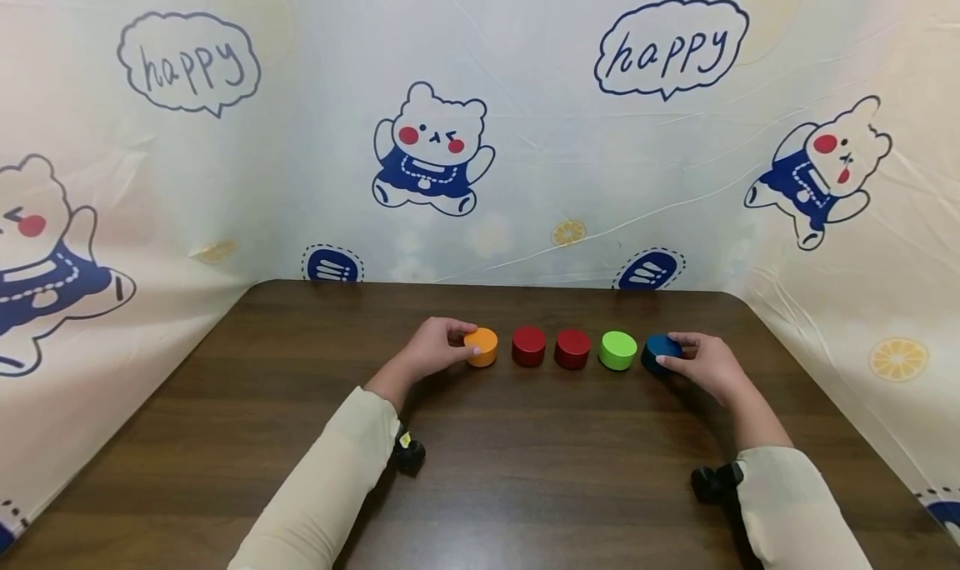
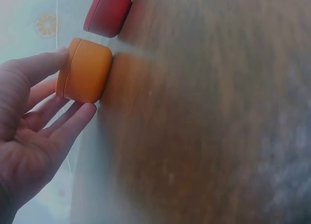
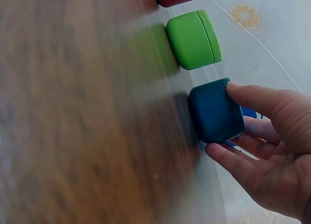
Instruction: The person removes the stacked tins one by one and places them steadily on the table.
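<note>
At the left end of a row stands a small orange round lidded tin [image 1: 481,347]. My left hand [image 1: 435,347] grips it from the left, the thumb at the lid's edge and the fingers along its side in the left wrist view. At the row's right end, my right hand [image 1: 707,363] holds a dark blue round tin [image 3: 216,111] between thumb and fingers. Between them stand a red tin [image 1: 528,347], a second red tin [image 1: 572,350] and a light green tin [image 1: 618,351], untouched by either hand.
All the tins stand on a dark brown wooden table [image 1: 525,478], towards its far edge. A pale printed cloth [image 1: 525,95] with cartoon bears hangs behind and along the sides. Black wrist cameras show at the left cuff [image 1: 408,453] and the right cuff [image 1: 716,482].
</note>
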Demonstrator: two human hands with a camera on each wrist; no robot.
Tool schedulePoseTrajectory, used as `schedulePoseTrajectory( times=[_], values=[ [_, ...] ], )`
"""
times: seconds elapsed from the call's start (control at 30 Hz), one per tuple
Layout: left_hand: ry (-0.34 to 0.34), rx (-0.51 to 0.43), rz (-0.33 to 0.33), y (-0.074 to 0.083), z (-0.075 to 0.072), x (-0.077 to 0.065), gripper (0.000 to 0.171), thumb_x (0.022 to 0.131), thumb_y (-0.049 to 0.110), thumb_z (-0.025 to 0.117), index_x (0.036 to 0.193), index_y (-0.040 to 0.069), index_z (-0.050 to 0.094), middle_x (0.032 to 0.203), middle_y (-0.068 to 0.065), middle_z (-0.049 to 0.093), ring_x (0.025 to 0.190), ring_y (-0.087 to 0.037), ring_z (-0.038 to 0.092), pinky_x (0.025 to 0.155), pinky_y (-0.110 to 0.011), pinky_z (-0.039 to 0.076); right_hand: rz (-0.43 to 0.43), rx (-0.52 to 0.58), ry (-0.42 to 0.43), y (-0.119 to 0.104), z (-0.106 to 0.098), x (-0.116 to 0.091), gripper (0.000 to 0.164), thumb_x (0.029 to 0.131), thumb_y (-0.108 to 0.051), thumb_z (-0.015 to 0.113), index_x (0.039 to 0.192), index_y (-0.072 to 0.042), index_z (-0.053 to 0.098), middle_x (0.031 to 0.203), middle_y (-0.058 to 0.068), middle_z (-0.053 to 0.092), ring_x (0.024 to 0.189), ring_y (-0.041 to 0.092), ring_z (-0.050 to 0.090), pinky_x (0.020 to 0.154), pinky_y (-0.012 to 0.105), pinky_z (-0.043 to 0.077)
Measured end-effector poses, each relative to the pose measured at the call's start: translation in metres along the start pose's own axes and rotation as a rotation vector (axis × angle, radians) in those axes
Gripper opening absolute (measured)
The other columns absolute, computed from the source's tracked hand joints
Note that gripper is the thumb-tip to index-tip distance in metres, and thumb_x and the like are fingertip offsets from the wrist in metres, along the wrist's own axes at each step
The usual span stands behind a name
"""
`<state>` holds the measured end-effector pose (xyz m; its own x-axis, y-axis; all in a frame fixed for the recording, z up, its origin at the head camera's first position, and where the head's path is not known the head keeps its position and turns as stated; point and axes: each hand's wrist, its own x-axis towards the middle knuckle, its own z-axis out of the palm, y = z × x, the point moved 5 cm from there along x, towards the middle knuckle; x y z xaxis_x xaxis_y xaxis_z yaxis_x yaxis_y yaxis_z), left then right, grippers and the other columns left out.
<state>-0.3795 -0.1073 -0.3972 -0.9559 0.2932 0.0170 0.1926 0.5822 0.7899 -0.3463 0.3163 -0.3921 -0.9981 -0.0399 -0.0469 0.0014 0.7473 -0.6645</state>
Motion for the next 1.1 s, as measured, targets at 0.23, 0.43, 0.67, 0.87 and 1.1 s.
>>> schedulePoseTrajectory(
  times=[0.23,0.43,0.67,0.87,1.1],
  values=[
    [0.005,-0.001,0.010,0.000,0.000,0.000,0.043,0.087,0.022,0.076,0.126,0.009,0.065,0.120,-0.006,0.065,0.107,-0.021,0.061,0.091,-0.035,0.053,-0.016,-0.033,0.001,-0.004,-0.001,-0.001,0.070,0.092,-0.037,0.068,0.139,0.010,0.044,0.133,0.038,0.046,0.117,0.049,0.051,0.095,0.058,0.046],
    [0.004,-0.013,0.035,0.001,-0.002,-0.002,0.043,0.086,0.021,0.076,0.126,0.009,0.064,0.122,-0.006,0.065,0.110,-0.021,0.061,0.096,-0.038,0.050,-0.003,-0.028,-0.010,-0.006,0.000,-0.002,0.072,0.093,-0.038,0.065,0.141,0.010,0.041,0.137,0.038,0.042,0.119,0.049,0.048,0.096,0.059,0.045],
    [0.010,-0.007,0.043,0.005,-0.006,-0.008,0.044,0.086,0.022,0.076,0.127,0.009,0.063,0.124,-0.006,0.064,0.112,-0.022,0.060,0.098,-0.041,0.049,-0.010,-0.003,-0.001,-0.008,-0.002,-0.005,0.076,0.093,-0.041,0.064,0.143,0.009,0.035,0.141,0.036,0.038,0.125,0.050,0.043,0.097,0.059,0.044],
    [0.022,0.009,0.046,0.005,-0.013,-0.015,0.049,0.087,0.026,0.076,0.131,0.008,0.061,0.128,-0.006,0.062,0.116,-0.024,0.059,0.097,-0.044,0.049,-0.058,-0.012,0.035,-0.016,-0.005,-0.007,0.073,0.093,-0.036,0.065,0.143,0.009,0.036,0.142,0.034,0.039,0.126,0.050,0.042,0.098,0.059,0.043],
    [0.052,0.035,0.060,0.004,-0.022,-0.022,0.050,0.086,0.028,0.077,0.130,0.011,0.062,0.131,-0.011,0.059,0.117,-0.027,0.058,0.095,-0.047,0.049,-0.124,-0.102,0.081,-0.029,-0.009,-0.013,0.071,0.093,-0.041,0.065,0.141,0.006,0.040,0.141,0.033,0.039,0.122,0.051,0.046,0.094,0.061,0.045]
  ],
)
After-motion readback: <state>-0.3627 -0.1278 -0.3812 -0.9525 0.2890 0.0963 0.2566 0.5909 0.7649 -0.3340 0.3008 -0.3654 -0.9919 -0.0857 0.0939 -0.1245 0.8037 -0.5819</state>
